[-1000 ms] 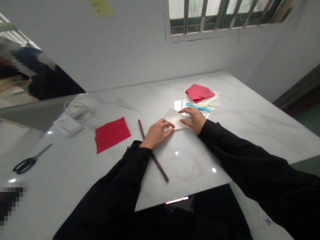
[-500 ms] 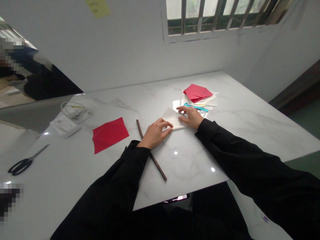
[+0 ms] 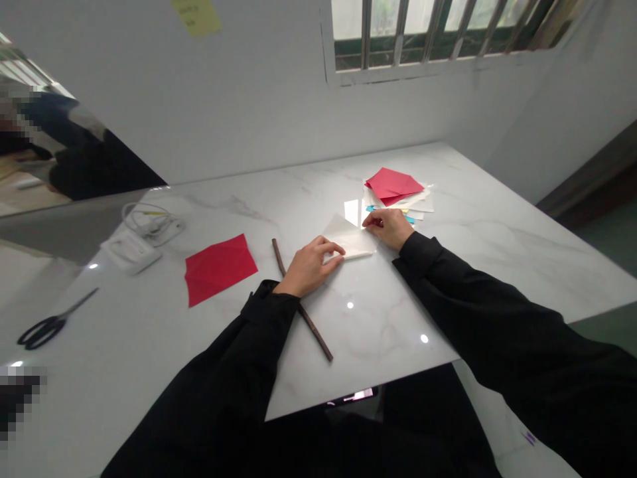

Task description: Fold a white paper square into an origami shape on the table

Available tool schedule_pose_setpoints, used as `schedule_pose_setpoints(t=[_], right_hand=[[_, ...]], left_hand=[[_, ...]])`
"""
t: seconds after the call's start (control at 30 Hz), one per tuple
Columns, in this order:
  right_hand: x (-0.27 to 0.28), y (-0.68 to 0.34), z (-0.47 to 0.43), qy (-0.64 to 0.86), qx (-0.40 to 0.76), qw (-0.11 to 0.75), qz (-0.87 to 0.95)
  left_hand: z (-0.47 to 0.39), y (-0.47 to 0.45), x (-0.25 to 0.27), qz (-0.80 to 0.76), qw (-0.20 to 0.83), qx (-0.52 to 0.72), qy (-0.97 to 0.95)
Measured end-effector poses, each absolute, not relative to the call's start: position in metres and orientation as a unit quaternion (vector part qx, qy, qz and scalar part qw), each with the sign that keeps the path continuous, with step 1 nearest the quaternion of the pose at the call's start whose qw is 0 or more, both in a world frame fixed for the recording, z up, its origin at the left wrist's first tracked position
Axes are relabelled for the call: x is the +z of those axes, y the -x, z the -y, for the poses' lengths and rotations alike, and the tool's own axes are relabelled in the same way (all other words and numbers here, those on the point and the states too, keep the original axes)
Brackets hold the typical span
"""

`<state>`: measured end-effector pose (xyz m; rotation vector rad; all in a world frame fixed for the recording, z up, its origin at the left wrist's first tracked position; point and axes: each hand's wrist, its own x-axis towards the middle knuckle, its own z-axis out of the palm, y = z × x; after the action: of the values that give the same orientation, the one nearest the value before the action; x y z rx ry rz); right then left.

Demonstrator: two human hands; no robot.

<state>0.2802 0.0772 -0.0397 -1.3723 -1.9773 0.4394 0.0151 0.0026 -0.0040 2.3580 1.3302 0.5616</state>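
A sheet of white paper [image 3: 351, 240], with a fold along its near edge, lies on the marble-patterned table. My left hand [image 3: 313, 265] grips its left end, fingers curled and thumb at the folded edge. At the paper's upper right edge, my right hand [image 3: 392, 228] has thumb and fingertips pinched together on it. A thin brown stick [image 3: 314, 330] passes beneath my left wrist, partly hidden by it. Left of the stick lies a creased red sheet of paper [image 3: 220, 269]. Just beyond my right hand is a pile of coloured papers [image 3: 393, 184], red on top.
Black-handled scissors [image 3: 47, 330] lie at the far left. Behind them are a white box-like object [image 3: 130, 251] and a coiled white cable [image 3: 149, 222]. The table's near edge runs close to my body, above a phone [image 3: 355, 396]. Another person [image 3: 84, 159] is at the upper left.
My right hand has shifted slightly right, its spread fingers now drawn together at the paper's right side. More of the folded edge shows. My left hand stays in place.
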Motion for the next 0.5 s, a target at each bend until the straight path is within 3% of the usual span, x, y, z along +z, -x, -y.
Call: schedule_pose_setpoints(t=[0.2, 0.5], right_hand=[[-0.029, -0.281, -0.067, 0.509, 0.122, 0.313, 0.793], [-0.009, -0.28, -0.044, 0.395, 0.152, 0.176, 0.889]], left_hand=[[-0.002, -0.013, -0.005, -0.471, 0.192, 0.199, -0.838], [0.0, -0.008, -0.002, -0.465, 0.201, 0.184, -0.842]])
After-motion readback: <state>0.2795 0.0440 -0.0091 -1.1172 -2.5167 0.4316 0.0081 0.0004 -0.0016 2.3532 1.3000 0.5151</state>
